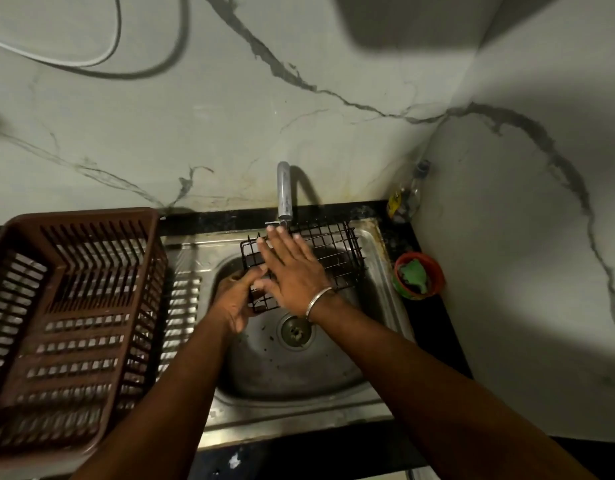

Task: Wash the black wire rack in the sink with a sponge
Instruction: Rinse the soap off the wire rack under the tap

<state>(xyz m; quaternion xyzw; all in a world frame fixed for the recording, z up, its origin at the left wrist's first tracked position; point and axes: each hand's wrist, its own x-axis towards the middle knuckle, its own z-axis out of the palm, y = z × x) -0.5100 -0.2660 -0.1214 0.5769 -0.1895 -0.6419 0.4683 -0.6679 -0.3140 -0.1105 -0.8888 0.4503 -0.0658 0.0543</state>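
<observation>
While our left hand (pixel 235 303) grips the black wire rack (pixel 328 252) and our flat right hand (pixel 288 268) rubs it, the green sponge (pixel 414 274) sits unused; scrubbing remains.

Dim, greenish light; warped edges

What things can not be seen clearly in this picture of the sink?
All in the head view:
- Sponge: none visible at the hands; the right hand lies flat over the black wire rack and hides what is beneath.
- Left hand: its fingers are partly behind the rack.
- Water from the tap: cannot tell if it runs.
- Bottle in the corner: label too small and dim.
- Brown dish basket: cut off by the left edge.
</observation>
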